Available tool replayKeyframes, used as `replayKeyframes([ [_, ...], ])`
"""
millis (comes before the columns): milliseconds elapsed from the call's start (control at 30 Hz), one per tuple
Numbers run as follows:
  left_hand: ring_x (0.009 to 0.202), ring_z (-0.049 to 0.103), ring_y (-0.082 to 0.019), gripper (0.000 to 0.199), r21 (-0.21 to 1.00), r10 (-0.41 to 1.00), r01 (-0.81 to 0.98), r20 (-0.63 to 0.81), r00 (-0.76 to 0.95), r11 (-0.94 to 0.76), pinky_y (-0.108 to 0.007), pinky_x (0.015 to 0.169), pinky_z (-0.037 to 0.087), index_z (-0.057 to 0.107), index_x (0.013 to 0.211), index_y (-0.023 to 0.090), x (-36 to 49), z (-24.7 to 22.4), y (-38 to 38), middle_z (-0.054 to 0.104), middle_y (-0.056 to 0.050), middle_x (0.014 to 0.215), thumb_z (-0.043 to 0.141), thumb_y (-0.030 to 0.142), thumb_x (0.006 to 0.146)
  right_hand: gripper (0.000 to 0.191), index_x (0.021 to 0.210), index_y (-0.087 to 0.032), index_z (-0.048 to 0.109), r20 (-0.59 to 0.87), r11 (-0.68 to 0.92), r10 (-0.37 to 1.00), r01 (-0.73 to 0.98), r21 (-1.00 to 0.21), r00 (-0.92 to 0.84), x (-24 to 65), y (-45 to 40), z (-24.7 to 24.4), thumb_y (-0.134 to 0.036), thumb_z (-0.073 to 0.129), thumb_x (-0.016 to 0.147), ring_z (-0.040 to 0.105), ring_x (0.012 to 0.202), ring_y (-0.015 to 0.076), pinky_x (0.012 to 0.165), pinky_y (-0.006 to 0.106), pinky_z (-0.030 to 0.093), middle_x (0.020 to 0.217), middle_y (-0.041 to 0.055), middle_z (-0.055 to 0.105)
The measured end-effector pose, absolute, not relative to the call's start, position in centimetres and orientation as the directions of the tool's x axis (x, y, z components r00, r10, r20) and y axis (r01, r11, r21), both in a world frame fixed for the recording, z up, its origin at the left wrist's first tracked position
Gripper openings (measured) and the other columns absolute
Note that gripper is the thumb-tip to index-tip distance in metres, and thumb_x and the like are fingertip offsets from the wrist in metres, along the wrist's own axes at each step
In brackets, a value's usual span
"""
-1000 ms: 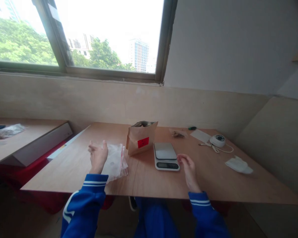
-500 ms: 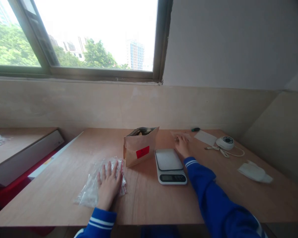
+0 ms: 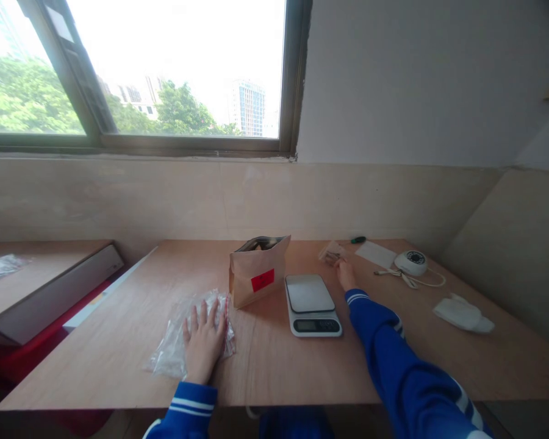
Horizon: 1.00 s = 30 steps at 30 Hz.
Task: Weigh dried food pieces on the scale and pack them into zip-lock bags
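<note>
Your left grip (image 3: pixel 204 341) is palm-down with its fingers spread, resting on a loose stack of clear plastic bags (image 3: pixel 169 353) that spreads out past it on both sides, further to the left. Your right grip (image 3: pixel 346 274) is stretched forward, its fingertips touching the near edge of a small clear packet (image 3: pixel 332 251) with brownish contents, which lies just beyond and to the left of them; you cannot tell here whether they are pinching it.

Left of your right grip and nearer you, a white scale (image 3: pixel 313 308) sits on the counter (image 3: pixel 265 366). Between your two grips, ahead and right of the left one, a brown paper bag (image 3: pixel 243 281) stands upright with its mouth open and a red label (image 3: pixel 262 280) facing you. Right of your right grip are a white card (image 3: pixel 376 254) and a white dome camera (image 3: pixel 412 263); a crumpled white cloth-like item (image 3: pixel 464 314) lies farther right and nearer you.
</note>
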<state>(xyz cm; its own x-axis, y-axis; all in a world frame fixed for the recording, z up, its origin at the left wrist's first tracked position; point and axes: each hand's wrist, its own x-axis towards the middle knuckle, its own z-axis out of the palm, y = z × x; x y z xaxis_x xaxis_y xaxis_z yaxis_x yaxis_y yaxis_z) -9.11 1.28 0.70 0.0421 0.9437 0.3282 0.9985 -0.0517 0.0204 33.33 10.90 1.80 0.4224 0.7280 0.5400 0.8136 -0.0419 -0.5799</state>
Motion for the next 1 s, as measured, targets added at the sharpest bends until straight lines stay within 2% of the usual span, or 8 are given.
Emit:
replayKeyframes([
  [133,0.129,0.039,-0.030,0.041,0.342,0.913,0.939,0.393,-0.105,-0.039,-0.053,0.107,0.018,0.054,0.124,0.021,-9.7,1.5,1.5,0.053,-0.011,0.133,0.036,0.028,0.088,0.018,0.075,-0.013,0.060,0.523,-0.025,0.697,0.745,-0.666,0.490,33.2,7.7,3.5,-0.018,0.043,0.073,0.058,0.068,0.0233,0.068,0.038,0.046,0.072,0.0110,0.061],
  [267,0.100,0.060,-0.024,0.039,0.716,0.790,0.698,0.436,-0.431,-0.015,-0.041,0.092,0.041,0.058,0.110,0.017,-10.7,3.0,1.3,0.066,-0.011,0.105,0.027,0.031,0.090,0.021,0.094,-0.016,0.056,0.589,0.070,0.605,0.702,-0.709,0.535,30.7,1.6,7.2,-0.024,0.046,0.077,0.061,0.080,0.0208,0.073,0.035,0.049,0.092,0.0119,0.065],
  [400,0.095,0.058,-0.024,0.031,0.691,0.673,0.698,0.607,-0.423,-0.185,-0.041,0.094,0.038,0.061,0.095,0.016,-8.4,6.3,-1.6,0.065,-0.010,0.098,0.033,0.027,0.087,0.021,0.094,-0.018,0.057,0.613,0.315,0.465,0.527,-0.789,0.639,24.2,-6.1,11.3,-0.030,0.058,0.077,0.063,0.083,0.0202,0.076,0.036,0.050,0.093,0.0098,0.067],
  [500,0.095,0.058,-0.022,0.031,0.731,0.824,0.496,0.564,-0.051,-0.469,-0.036,0.087,0.042,0.057,0.108,0.019,-4.4,8.9,-5.4,0.064,-0.008,0.100,0.036,0.031,0.089,0.019,0.091,-0.018,0.058,0.502,0.379,0.495,0.343,-0.859,0.709,18.4,-9.9,12.3,-0.031,0.061,0.077,0.064,0.084,0.0199,0.075,0.034,0.051,0.092,0.0094,0.067],
  [567,0.106,0.054,-0.023,0.034,0.738,0.833,0.388,0.510,0.214,-0.551,-0.037,0.094,0.038,0.053,0.119,0.022,-2.1,9.8,-7.7,0.060,-0.009,0.114,0.044,0.032,0.088,0.023,0.092,-0.018,0.058,0.411,0.379,0.601,0.209,-0.902,0.685,15.3,-11.0,11.7,-0.034,0.063,0.076,0.064,0.084,0.0207,0.074,0.034,0.052,0.091,0.0095,0.067],
  [700,0.100,0.055,-0.022,0.028,0.837,0.845,0.227,0.410,0.343,-0.498,-0.035,0.088,0.041,0.057,0.110,0.022,-0.1,9.0,-10.9,0.060,-0.009,0.107,0.040,0.033,0.090,0.023,0.089,-0.018,0.059,0.304,0.361,0.695,0.050,-0.931,0.651,12.4,-11.6,9.8,-0.037,0.064,0.076,0.065,0.085,0.0215,0.076,0.035,0.052,0.091,0.0096,0.068],
  [867,0.092,0.056,-0.020,0.032,0.905,0.873,0.075,0.379,0.309,-0.419,-0.032,0.084,0.044,0.052,0.112,0.019,0.1,6.3,-12.6,0.059,-0.008,0.102,0.051,0.038,0.085,0.025,0.088,-0.019,0.057,0.200,0.372,0.651,-0.079,-0.925,0.732,12.3,-12.1,8.8,-0.038,0.066,0.075,0.065,0.090,0.0226,0.080,0.036,0.051,0.095,0.0092,0.070],
  [1000,0.068,0.055,-0.015,0.022,0.961,0.949,0.089,0.241,0.202,-0.263,-0.025,0.063,0.045,0.053,0.082,0.019,1.2,4.7,-12.8,0.058,-0.002,0.074,0.053,0.041,0.084,0.033,0.101,-0.019,0.054,0.177,0.349,0.661,-0.089,-0.933,0.729,12.3,-12.6,8.5,-0.040,0.064,0.077,0.062,0.101,0.0238,0.085,0.038,0.049,0.110,0.0112,0.064],
])
